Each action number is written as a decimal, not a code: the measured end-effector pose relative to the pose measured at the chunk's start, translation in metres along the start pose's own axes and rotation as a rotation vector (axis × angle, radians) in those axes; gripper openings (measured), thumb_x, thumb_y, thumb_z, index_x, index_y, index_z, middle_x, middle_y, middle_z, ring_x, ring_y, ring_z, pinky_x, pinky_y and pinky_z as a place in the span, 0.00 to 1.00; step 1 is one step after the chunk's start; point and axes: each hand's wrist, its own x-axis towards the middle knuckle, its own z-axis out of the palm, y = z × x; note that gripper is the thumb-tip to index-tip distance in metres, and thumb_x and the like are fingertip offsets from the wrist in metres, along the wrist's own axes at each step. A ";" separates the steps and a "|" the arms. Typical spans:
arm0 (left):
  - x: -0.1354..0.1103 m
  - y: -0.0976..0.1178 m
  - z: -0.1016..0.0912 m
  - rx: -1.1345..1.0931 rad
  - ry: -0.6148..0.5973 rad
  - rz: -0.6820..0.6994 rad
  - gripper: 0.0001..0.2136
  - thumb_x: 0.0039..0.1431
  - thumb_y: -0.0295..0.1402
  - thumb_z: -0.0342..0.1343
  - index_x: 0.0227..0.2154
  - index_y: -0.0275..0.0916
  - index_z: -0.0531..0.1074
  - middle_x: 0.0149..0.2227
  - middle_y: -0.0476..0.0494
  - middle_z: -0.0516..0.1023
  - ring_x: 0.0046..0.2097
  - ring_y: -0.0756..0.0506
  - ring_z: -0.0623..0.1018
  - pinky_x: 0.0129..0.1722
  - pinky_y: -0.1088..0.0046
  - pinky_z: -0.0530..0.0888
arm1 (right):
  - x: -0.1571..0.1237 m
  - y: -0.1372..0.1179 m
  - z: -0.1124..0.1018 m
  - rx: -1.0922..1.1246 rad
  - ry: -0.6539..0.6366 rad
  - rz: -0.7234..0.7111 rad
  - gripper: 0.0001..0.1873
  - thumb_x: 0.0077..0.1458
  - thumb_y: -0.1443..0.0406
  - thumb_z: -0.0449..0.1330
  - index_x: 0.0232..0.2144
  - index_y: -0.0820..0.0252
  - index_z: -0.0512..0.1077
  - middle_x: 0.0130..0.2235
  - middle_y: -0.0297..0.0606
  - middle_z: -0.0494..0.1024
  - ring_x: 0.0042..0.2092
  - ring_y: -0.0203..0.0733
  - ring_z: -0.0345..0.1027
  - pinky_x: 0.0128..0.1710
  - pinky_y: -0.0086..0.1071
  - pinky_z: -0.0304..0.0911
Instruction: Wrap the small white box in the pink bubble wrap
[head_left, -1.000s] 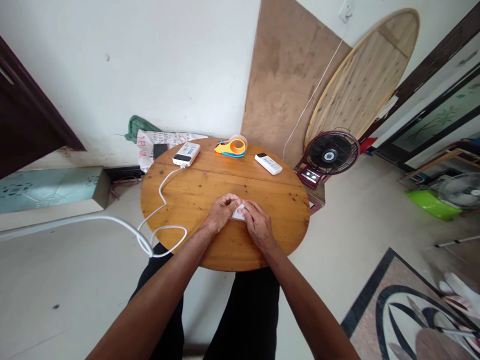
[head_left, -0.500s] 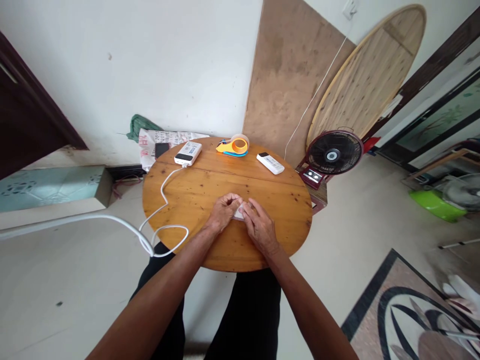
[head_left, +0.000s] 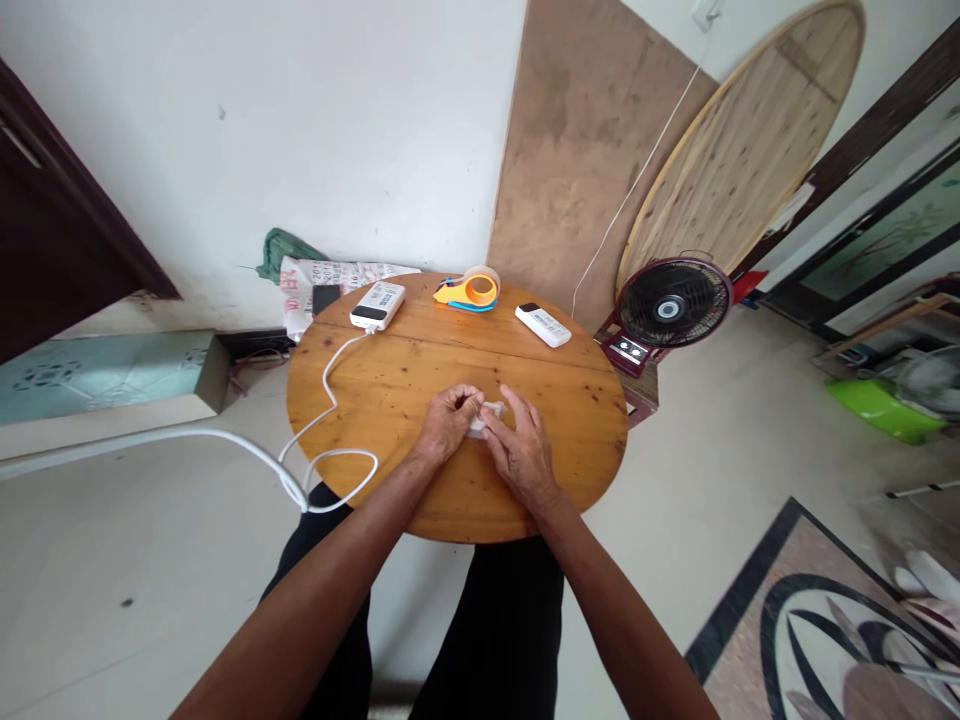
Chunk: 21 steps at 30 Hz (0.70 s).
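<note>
A small whitish, partly see-through packet lies low over the wooden table, between my two hands; its exact kind cannot be made out. My left hand pinches the packet's left side between thumb and curled fingers. From the other side, my right hand rests its thumb against the packet while its fingers are raised and spread apart. Parts of the packet are hidden behind the fingers.
On the round wooden table stand a white power bank with a white cable, an orange tape dispenser and a second white device. A dark fan stands right of the table.
My right hand's fingers have opened away from the left hand, and more of the whitish packet shows between them. My left hand stays nearly in place.
</note>
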 end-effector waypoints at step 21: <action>-0.001 0.001 -0.002 -0.048 0.072 -0.069 0.09 0.49 0.38 0.57 0.29 0.37 0.75 0.25 0.52 0.72 0.26 0.52 0.66 0.27 0.76 0.64 | 0.000 -0.002 0.000 0.032 0.068 -0.028 0.13 0.61 0.66 0.54 0.45 0.55 0.75 0.59 0.46 0.66 0.57 0.49 0.61 0.55 0.46 0.61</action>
